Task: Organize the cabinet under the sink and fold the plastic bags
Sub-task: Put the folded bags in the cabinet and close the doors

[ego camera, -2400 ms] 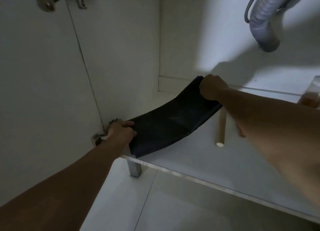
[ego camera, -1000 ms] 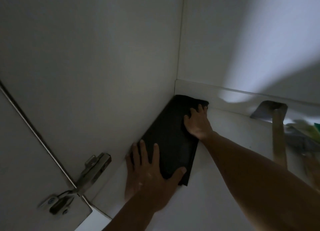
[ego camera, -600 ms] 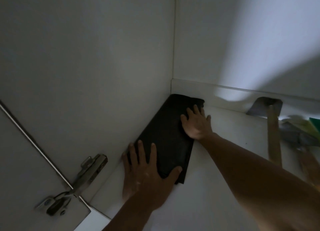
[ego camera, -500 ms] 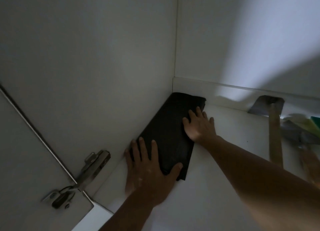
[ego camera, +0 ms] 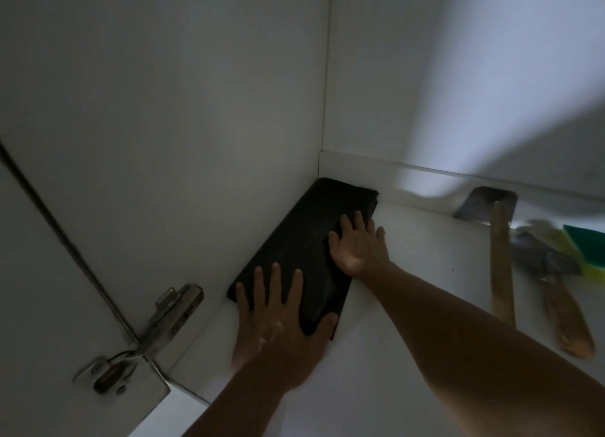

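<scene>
A folded black plastic bag (ego camera: 304,240) lies flat on the white cabinet floor (ego camera: 409,322), tucked into the back left corner along the side wall. My left hand (ego camera: 278,318) presses on its near end with fingers spread and straight. My right hand (ego camera: 358,245) lies flat on its far right edge, fingers extended.
A metal door hinge (ego camera: 147,335) sits at the lower left on the side wall. To the right lie a scraper with a long wooden handle (ego camera: 501,266), a second wooden-handled tool (ego camera: 563,309) and a green and yellow sponge (ego camera: 589,250).
Earlier both hands held the bag curved above the shelf; it now lies flat in the corner. Over the last second my hands stay pressing on it, the right fingers straightening a little.
</scene>
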`<action>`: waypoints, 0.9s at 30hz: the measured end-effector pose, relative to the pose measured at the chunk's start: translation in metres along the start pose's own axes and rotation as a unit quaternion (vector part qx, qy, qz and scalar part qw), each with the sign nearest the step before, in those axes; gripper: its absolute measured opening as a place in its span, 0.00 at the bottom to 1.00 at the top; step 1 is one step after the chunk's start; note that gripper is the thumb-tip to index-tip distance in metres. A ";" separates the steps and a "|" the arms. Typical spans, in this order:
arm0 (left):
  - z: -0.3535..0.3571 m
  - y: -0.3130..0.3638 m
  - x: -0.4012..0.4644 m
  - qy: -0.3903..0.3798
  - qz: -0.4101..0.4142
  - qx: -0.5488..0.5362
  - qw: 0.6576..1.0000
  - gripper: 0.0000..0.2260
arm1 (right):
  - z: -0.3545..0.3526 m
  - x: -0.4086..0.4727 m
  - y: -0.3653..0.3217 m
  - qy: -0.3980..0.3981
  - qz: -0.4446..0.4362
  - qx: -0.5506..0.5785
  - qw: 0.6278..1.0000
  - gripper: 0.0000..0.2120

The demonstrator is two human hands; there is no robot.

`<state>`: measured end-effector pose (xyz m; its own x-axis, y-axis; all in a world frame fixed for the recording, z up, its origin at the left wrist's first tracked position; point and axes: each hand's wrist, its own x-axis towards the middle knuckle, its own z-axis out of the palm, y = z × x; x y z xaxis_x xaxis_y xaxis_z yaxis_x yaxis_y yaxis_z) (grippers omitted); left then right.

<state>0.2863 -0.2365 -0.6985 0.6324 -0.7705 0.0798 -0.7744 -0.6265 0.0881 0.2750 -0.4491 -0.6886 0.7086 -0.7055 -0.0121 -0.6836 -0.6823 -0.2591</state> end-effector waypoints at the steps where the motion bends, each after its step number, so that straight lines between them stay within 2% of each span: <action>1: -0.002 0.001 0.000 -0.001 -0.001 -0.020 1.000 0.44 | 0.000 0.000 0.000 -0.002 0.001 0.000 1.000 0.31; 3: -0.005 0.003 -0.001 -0.001 0.003 -0.048 0.999 0.42 | 0.000 -0.001 0.000 -0.006 0.005 -0.003 1.000 0.32; 5: -0.004 0.002 0.000 0.016 0.005 -0.045 0.999 0.45 | -0.001 -0.002 0.000 -0.009 0.015 -0.005 1.000 0.32; 8: -0.006 0.001 -0.002 0.000 -0.005 -0.035 0.999 0.47 | -0.004 -0.001 0.002 -0.026 0.014 -0.008 1.000 0.33; 12: -0.006 0.002 -0.001 -0.036 -0.022 -0.007 0.999 0.35 | -0.015 -0.004 0.004 -0.052 0.009 0.004 0.999 0.33; 16: -0.006 0.002 -0.004 0.002 -0.017 -0.029 0.999 0.39 | -0.032 -0.024 0.003 -0.064 0.013 0.045 0.997 0.32; 19: -0.015 0.005 -0.014 0.050 0.014 -0.018 0.998 0.31 | -0.051 -0.058 0.004 -0.064 -0.018 0.069 0.995 0.30; 22: -0.024 0.010 -0.028 -0.019 0.025 0.020 0.999 0.28 | -0.069 -0.095 0.006 -0.083 -0.016 0.065 0.994 0.26; 24: -0.035 0.016 -0.041 -0.079 0.026 0.006 0.996 0.27 | -0.074 -0.121 0.011 -0.077 -0.006 0.062 0.995 0.24; 27: -0.048 0.026 -0.076 -0.133 0.043 0.003 0.990 0.29 | -0.075 -0.170 0.013 -0.066 0.007 0.029 0.997 0.25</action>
<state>0.2185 -0.1886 -0.6549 0.5368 -0.8247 -0.1780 -0.8262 -0.5566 0.0871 0.1325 -0.3526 -0.6174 0.7183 -0.6810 -0.1422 -0.6853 -0.6572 -0.3139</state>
